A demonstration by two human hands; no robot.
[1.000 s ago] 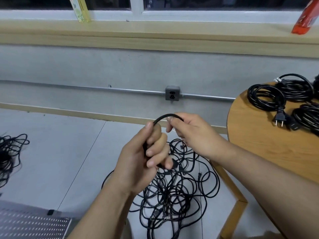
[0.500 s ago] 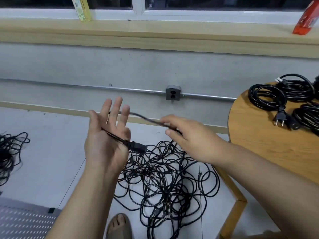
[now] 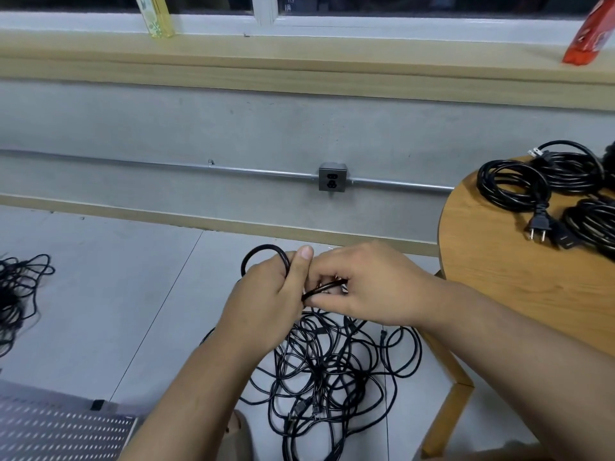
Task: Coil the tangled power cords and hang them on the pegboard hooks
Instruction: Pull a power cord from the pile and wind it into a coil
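**First loops of a new coil going into the hands**

At the lower left of the frame, nearest the camera, a corner of the perforated pegboard is lying flat on the floor. No hooks are showing on that part, and nothing is hanging from it.

Just beyond, at the lower centre, the tangled pile of black cords is sprawling on the floor beside the counter leg.

Above the pile, both hands are meeting at the centre of the frame. The left hand is gripping one cord, with a small loop standing up above its fingers. The right hand is pinching a short stretch of the same cord just beside the left thumb. From there the cord is running down toward the pile.

This looks like the start of coiling: one loop gathered, most of the length not yet freed. The next move is probably calling for the right hand to slide along the cord, draw slack out of the tangle and lay another loop into the left hand.

At the right, three coiled cords are resting on the round counter. A second tangle is lying at the far left edge.
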